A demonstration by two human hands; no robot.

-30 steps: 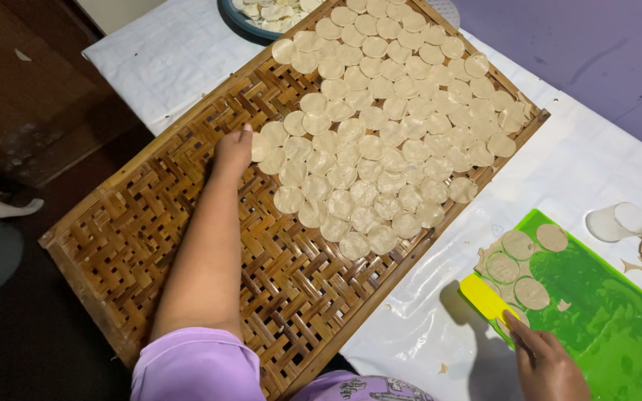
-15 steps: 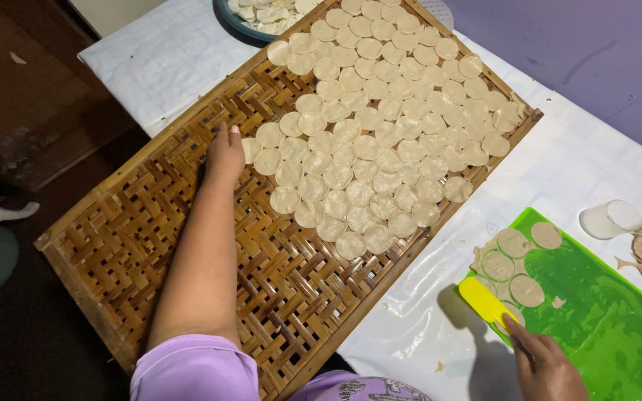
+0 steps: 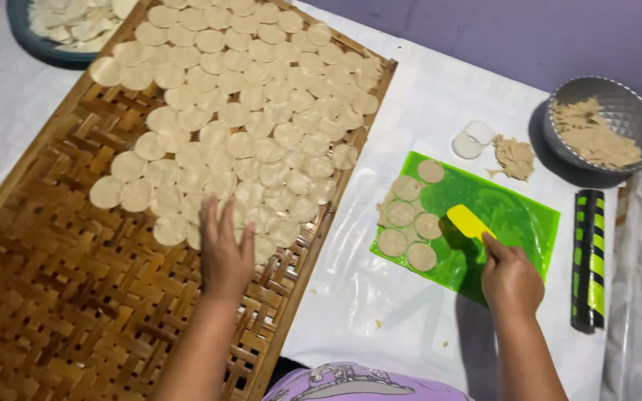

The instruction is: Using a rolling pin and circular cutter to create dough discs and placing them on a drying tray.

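On the green mat (image 3: 514, 215) at right, a yellow scraper (image 3: 469, 222) is gripped in the closed right hand (image 3: 512, 276), its blade angled far-left toward cut dough discs (image 3: 409, 223) just beside it. The left hand (image 3: 226, 249) is laid flat and open on discs at the woven tray (image 3: 76, 297). A striped rolling pin (image 3: 588, 260) lies to the right.
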